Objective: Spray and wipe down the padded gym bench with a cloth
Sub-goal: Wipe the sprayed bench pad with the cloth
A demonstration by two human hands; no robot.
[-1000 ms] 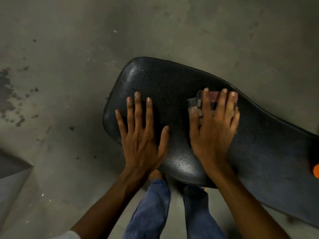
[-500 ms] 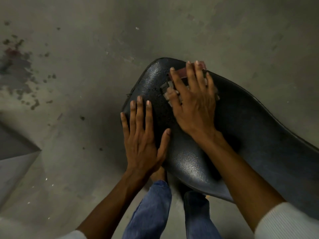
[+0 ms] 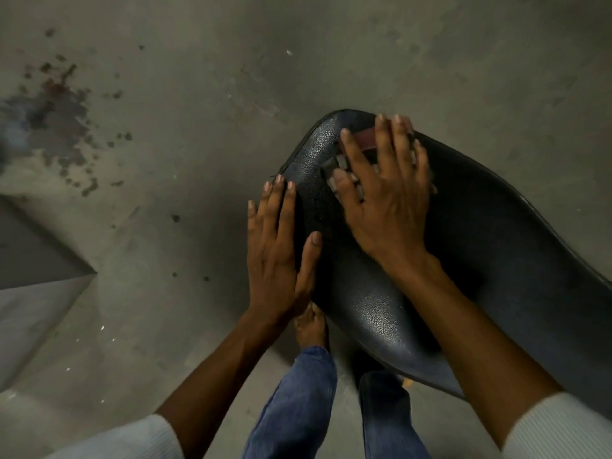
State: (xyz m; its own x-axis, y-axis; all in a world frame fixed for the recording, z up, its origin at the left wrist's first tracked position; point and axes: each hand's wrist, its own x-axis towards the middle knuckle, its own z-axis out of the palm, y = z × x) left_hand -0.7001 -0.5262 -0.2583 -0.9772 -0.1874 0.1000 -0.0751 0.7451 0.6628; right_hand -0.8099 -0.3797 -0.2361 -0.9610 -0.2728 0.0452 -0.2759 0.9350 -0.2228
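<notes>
The black padded bench [image 3: 496, 246] fills the right half of the view, its rounded end pointing up and left. My right hand [image 3: 387, 200] lies flat near that far end, fingers spread, pressing a checked cloth [image 3: 341, 167] with a reddish band onto the pad; most of the cloth is hidden under the palm. My left hand [image 3: 276, 256] rests flat on the bench's left edge, fingers together and thumb out, holding nothing. No spray bottle is in view.
A stained concrete floor [image 3: 165, 127] surrounds the bench, with dark blotches at the upper left. A grey slab corner [image 3: 36, 260] juts in from the left edge. My legs in blue jeans [image 3: 298, 409] and a bare foot stand below the bench's near edge.
My right hand has slid the cloth from the bench's middle toward its far left end. My left hand stayed on the bench's left side. The view has shifted, so the bench sits further right.
</notes>
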